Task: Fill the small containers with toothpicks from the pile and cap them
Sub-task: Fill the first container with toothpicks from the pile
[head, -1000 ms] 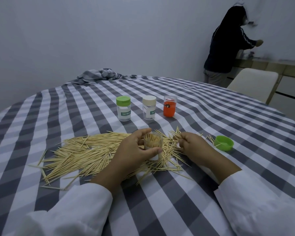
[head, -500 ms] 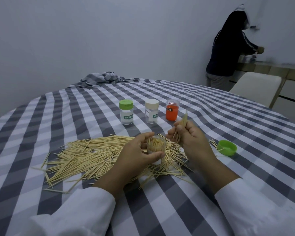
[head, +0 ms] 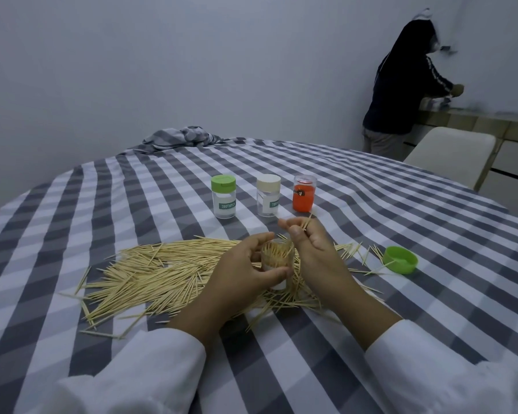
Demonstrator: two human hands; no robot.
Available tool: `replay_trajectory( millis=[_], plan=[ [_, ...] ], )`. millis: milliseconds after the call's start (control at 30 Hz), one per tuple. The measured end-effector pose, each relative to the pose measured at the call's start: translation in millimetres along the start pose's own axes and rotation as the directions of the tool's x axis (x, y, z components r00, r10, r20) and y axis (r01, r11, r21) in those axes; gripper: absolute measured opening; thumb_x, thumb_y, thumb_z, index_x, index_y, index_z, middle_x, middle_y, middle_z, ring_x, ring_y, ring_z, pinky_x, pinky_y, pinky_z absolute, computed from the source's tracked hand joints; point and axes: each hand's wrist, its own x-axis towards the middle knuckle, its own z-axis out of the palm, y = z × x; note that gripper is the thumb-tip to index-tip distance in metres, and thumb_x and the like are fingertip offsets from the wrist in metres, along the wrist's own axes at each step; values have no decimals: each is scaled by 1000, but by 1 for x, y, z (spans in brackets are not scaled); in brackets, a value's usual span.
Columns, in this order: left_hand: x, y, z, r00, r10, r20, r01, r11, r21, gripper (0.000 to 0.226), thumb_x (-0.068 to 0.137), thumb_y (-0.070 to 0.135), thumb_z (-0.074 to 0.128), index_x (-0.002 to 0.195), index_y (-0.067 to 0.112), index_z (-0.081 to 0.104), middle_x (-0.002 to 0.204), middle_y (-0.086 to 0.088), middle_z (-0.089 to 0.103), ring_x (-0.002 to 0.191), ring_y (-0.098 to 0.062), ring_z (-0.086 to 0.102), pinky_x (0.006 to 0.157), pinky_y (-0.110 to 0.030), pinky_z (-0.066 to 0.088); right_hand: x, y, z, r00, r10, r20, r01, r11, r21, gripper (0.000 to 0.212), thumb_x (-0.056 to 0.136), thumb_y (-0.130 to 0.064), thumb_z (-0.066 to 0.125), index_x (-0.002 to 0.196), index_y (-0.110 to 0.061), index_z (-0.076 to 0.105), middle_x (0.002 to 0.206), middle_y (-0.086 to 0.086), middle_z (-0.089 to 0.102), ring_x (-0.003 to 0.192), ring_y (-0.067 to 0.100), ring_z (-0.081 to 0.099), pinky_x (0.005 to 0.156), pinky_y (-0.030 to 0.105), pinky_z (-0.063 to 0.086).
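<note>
My left hand grips an open clear container, nearly full of upright toothpicks, standing on the pile of toothpicks. My right hand pinches a small bunch of toothpicks just above and right of the container's mouth. The loose green cap lies upside down to the right. Behind stand three capped containers: one with a green lid, one with a cream lid and an orange one.
The round table carries a grey-and-white checked cloth, bunched at the far edge. A white chair stands at the back right. A person in a dark hooded jacket works at a counter by the wall.
My right hand picked a bunch of toothpicks off the pile, lifted it and brought it over the container's mouth. My left hand kept holding the container in place.
</note>
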Motion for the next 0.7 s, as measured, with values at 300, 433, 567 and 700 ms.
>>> replay_trajectory(
  millis=[300,433,567,700],
  plan=[
    [2,-1,-1,1000,5,8,-5,1000,3,69,72,24,82,133,26,51,109,12,64,98,-4,64,80,-21,55,-3,2,-4,998,-51,-34,44,980,-195,22,97,-20,47,109,-18,65,102,-12,62,93,-6,56,67,0,42],
    [1,-1,0,1000,4,2,-4,1000,1,66,72,24,82,130,29,51,104,14,64,93,1,64,72,-11,52,-3,-5,-11,1000,-5,5,6,986,-166,25,96,-29,49,111,-23,67,112,-14,61,104,-3,54,83,14,44],
    [2,-2,-1,1000,-15,-16,15,1000,-19,71,69,25,84,133,26,51,102,16,64,89,5,63,70,-9,51,4,-6,-34,999,20,48,-2,939,-344,25,96,-25,49,118,-26,61,116,-8,63,101,0,56,86,20,44],
    [3,-3,-3,999,-20,-38,20,1000,-5,72,69,26,84,134,26,51,104,14,64,90,8,61,69,-6,49,6,11,-49,928,311,204,-33,614,-789,66,86,-33,63,144,-27,32,147,-1,39,126,16,44,100,35,41]
  ],
)
